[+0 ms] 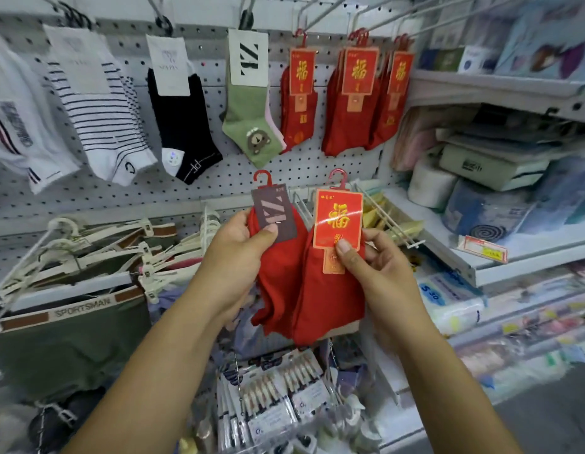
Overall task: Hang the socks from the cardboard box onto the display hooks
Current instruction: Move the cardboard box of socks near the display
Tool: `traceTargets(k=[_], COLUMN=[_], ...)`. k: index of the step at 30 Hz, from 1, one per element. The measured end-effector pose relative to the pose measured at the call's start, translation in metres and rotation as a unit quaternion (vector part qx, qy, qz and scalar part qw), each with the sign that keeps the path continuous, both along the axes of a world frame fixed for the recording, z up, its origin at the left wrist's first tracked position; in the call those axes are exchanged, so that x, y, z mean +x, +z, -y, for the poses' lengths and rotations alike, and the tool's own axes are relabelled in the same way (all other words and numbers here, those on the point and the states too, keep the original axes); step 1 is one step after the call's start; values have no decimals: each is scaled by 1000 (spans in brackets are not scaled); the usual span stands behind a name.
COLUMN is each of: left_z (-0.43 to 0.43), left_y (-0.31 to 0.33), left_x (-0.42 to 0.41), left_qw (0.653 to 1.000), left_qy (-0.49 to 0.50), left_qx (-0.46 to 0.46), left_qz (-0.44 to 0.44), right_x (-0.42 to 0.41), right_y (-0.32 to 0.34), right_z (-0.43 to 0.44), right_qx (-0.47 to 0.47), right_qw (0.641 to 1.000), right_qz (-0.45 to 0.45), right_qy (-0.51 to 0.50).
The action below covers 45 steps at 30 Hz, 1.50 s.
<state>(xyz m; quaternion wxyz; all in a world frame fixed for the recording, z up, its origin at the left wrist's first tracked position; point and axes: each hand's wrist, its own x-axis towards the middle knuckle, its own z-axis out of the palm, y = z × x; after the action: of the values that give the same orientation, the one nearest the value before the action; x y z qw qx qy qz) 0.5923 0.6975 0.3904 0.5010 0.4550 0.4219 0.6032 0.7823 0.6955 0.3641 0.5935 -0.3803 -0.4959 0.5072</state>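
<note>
Socks, red, two pairs, both held just below the hung red socks (350, 99). Risk: the pairs overlap, so lifting one may drag the other, and either small plastic hanger could miss its display hook (320, 14) and drop. Left hand (238, 253) pinches the grey-carded pair (281, 273), thumb on the card. Right hand (379, 270) pinches the red-and-gold-carded pair (330, 299), thumb at the card's lower edge. Fabric plain, hanging limp; grey card tilted, red card glossy.

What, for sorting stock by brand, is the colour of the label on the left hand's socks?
Greyish brown label with pale lettering, seen in the head view.
</note>
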Motion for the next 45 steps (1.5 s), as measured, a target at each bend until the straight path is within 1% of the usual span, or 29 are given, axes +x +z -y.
traceTargets(k=[4, 9, 11, 15, 21, 25, 27, 30, 32, 35, 38, 43, 45], left_z=[-9, -20, -22, -22, -13, -6, -4, 0, 2, 1, -3, -16, -25], left_y=[21, 47, 57, 69, 69, 63, 61, 59, 56, 52, 48, 46, 46], left_x=[1, 5, 6, 7, 15, 28, 38, 53, 62, 73, 83, 94, 96], left_qw=[999, 991, 987, 979, 977, 982, 984, 987, 988, 988, 988, 984, 982], left_qy=[1, 40, 63, 103, 133, 136, 136, 125, 123, 132, 131, 161, 174], left_qx=[38, 72, 72, 95, 102, 90, 85, 81, 82, 77, 75, 72, 60], left_qz=[-34, -106, -133, -147, -132, -95, -76, -57, -46, -34, -27, -25, -31], right_x=[9, 19, 21, 24, 33, 41, 45, 54, 62, 75, 87, 108, 116], right_y=[22, 43, 50, 64, 76, 79, 79, 79, 78, 72, 67, 68, 74], right_z=[-3, -10, -12, -14, -16, -18, -20, -23, -24, -26, -31, -60, -84], right_qx=[4, 22, 29, 65, 96, 100, 54, -39, -64, -78, -76, -40, -34], right_qw=[1000, 999, 999, 997, 993, 992, 997, 991, 984, 978, 980, 995, 997], right_qz=[-8, -6, 5, 45, 69, 77, 35, -76, -104, -119, -106, -10, 3], right_qy=[-20, -30, -23, -6, 22, 29, 45, 100, 128, 155, 152, 88, 64])
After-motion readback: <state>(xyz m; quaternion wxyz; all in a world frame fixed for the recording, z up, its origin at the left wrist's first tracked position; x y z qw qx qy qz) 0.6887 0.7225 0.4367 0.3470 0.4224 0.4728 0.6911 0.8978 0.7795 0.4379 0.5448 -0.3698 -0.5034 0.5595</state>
